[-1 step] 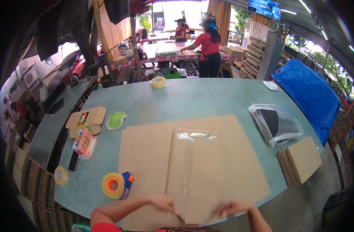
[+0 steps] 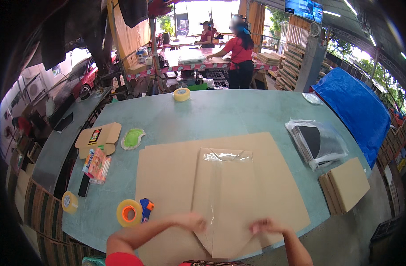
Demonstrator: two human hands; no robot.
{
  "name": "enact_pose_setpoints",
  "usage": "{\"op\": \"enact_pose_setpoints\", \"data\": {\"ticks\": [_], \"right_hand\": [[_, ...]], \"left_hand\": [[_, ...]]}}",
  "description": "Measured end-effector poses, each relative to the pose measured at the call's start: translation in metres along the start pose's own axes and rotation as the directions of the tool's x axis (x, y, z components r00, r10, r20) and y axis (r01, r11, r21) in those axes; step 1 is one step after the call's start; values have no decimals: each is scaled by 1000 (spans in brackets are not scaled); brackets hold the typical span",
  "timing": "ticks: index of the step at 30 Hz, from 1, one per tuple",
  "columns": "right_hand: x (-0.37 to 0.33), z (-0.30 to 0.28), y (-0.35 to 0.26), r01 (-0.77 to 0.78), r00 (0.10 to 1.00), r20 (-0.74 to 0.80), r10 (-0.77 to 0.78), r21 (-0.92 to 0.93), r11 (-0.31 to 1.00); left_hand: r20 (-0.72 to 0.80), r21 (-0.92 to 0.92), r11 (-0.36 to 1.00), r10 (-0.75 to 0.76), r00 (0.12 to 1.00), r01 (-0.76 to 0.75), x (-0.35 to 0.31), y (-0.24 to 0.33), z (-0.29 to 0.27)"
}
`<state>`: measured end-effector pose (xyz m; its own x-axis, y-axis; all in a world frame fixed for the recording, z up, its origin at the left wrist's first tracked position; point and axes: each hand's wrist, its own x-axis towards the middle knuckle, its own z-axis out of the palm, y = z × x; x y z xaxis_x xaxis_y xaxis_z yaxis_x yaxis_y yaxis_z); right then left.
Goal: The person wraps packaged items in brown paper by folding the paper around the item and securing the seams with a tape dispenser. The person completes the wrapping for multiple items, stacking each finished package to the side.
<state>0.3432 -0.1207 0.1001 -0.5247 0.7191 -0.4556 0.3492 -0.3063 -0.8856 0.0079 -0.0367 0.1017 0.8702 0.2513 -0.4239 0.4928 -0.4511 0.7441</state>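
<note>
A flat brown cardboard package (image 2: pixel 231 186) lies lengthwise in front of me, with clear tape (image 2: pixel 217 190) down its middle and across its far end. Its near end tapers with slanted folds. At the left edge of that end is my left hand (image 2: pixel 194 221), its fingers curled and slightly smeared. My right hand (image 2: pixel 267 226) hovers by the right edge, fingers bent inward and pressed together. Whatever either hand pinches is too blurred to name. Under the package spreads a larger cardboard sheet (image 2: pixel 163 177). Left of it sits a tape dispenser (image 2: pixel 135 213), orange and blue, with a clear roll.
On the green table (image 2: pixel 189 119) stand tape rolls (image 2: pixel 70 202), a green round pad (image 2: pixel 133 138), a cut cardboard piece (image 2: pixel 96 135) and colourful packets (image 2: pixel 98 165). To the right are plastic-wrapped sheets (image 2: pixel 316 144), stacked cardboard (image 2: pixel 345 185) and a blue tarp (image 2: pixel 353 111). People work at a far table.
Both hands have shifted slightly away from me, up from the package's near end. The left fingers, stretched toward the fold before, are now curled. The tape dispenser is turned a little.
</note>
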Motion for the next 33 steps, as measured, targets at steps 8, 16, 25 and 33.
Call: {"op": "enact_pose_setpoints", "data": {"ticks": [8, 16, 25, 33], "right_hand": [[228, -131, -48, -140, 673, -535, -511, -771, 622], [157, -23, -5, -122, 785, -382, -487, -867, 483], [39, 55, 21, -66, 855, -222, -469, -943, 326], [63, 61, 11, -104, 931, -277, -239, -826, 554]], "left_hand": [[-719, 441, 788, 24, 694, 429, 171, -70, -152], [-604, 549, 783, 129, 787, 293, 133, -39, -39], [-505, 655, 748, 326, 799, 108, 64, -17, 72], [-593, 625, 747, 263, 761, 228, 16, -47, 88]]}}
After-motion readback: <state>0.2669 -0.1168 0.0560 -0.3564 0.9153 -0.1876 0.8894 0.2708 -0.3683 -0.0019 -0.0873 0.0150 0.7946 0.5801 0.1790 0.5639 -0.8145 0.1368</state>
